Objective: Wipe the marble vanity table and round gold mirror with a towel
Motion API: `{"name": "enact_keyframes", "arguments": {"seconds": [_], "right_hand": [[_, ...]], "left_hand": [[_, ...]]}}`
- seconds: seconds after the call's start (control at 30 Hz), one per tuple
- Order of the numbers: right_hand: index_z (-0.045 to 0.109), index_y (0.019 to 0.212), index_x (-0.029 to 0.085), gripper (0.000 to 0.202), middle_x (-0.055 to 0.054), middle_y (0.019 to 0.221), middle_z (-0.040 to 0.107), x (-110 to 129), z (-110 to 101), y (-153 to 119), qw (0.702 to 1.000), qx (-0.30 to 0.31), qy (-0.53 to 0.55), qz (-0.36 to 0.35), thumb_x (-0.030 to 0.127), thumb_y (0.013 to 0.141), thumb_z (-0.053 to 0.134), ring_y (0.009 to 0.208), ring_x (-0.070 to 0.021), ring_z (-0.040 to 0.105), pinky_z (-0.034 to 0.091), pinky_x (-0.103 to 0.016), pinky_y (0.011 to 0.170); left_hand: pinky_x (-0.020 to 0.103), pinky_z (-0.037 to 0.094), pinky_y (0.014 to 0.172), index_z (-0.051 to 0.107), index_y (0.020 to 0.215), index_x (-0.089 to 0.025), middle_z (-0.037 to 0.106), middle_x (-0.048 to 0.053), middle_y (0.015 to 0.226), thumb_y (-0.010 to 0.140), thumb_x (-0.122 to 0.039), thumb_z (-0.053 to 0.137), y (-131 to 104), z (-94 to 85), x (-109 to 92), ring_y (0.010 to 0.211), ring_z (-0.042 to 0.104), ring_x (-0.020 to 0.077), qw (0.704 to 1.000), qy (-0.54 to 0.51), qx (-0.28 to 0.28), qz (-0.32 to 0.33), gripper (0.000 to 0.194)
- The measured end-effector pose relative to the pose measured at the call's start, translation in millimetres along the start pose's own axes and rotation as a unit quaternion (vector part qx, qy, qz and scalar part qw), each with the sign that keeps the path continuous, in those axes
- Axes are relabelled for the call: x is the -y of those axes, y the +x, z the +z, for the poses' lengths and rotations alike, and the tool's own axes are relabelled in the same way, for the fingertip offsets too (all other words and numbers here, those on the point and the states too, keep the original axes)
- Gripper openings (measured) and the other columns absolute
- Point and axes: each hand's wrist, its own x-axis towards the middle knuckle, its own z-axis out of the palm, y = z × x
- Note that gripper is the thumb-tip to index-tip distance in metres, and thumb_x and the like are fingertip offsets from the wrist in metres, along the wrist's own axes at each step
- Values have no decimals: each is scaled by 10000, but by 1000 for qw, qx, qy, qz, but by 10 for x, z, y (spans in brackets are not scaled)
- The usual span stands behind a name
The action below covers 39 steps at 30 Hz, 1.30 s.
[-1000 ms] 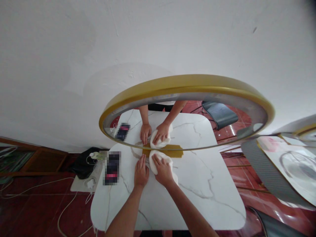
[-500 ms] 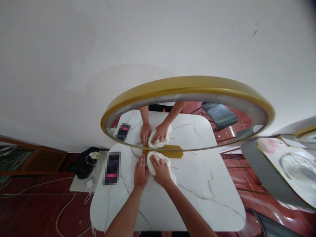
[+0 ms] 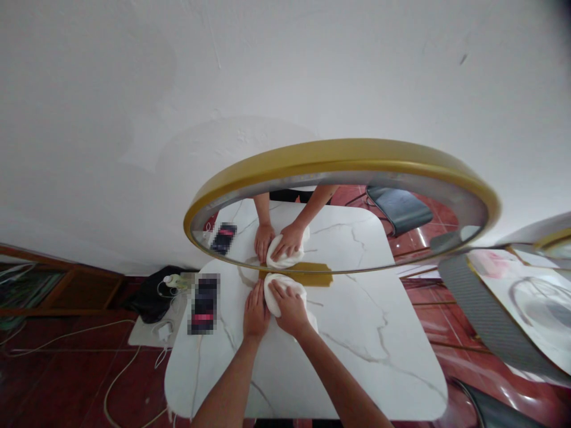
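A bunched white cloth (image 3: 273, 299) lies on the white marble-patterned table (image 3: 357, 380), against the gold base (image 3: 316, 278) of a round mirror. My right hand (image 3: 289, 303) presses down on the cloth, fingers curved over it. Just to its left, my left hand (image 3: 256, 312) rests flat on the tabletop, its fingers stretched forward and holding nothing. The left fingertips are close beside the cloth's left edge and near the base. Both hands and the cloth show again in the mirror glass (image 3: 334, 229). Under my right palm, part of the cloth is hidden.
The mirror's thick gold frame (image 3: 343, 153) leans over the table's far side, by a white wall (image 3: 111, 119). A pixelated phone-like item (image 3: 204, 303) lies at the left. Cables and a black bag (image 3: 149, 294) are beyond; a dark chair (image 3: 491, 404) stands lower right.
The cloth and my right hand have shifted slightly left, closer to my left hand. My left hand stays in nearly the same place on the table.
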Motion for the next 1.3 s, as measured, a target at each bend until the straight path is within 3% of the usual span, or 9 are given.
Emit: {"name": "enact_keyframes", "arguments": {"seconds": [0.33,0.67,0.97,1.3], "right_hand": [[121,1463,287,816,13,1537,172,146,-125,220,999,-8,43,5,275,727,472,1247,-280,319,383,-415,896],[77,1467,300,901,31,1545,134,37,29,11,999,-19,26,6,197,675,493,1251,-298,312,394,-437,882],[117,1466,299,828,50,1540,155,92,-64,139,999,-15,32,10,232,716,462,1249,-280,314,390,-415,885],[86,1470,292,950,61,1548,104,-136,153,-182,999,-23,17,20,166,621,492,1267,-268,284,343,-402,943]], "left_hand": [[458,363,1051,157,1463,-129,332,172,1456,830,-252,486,-52,114,67,1321,355,290,997,-45,-45,-40,724],[434,336,1071,239,1439,-110,377,165,1429,871,-268,429,-41,91,65,1328,344,275,999,-5,-30,-22,620],[459,352,1055,218,1446,-114,394,167,1416,874,-233,416,-69,147,102,1322,351,278,999,2,-35,-18,617],[441,316,1088,213,1452,-139,374,126,1441,866,-149,367,-35,89,32,1339,328,245,999,-17,-20,-47,605]]}}
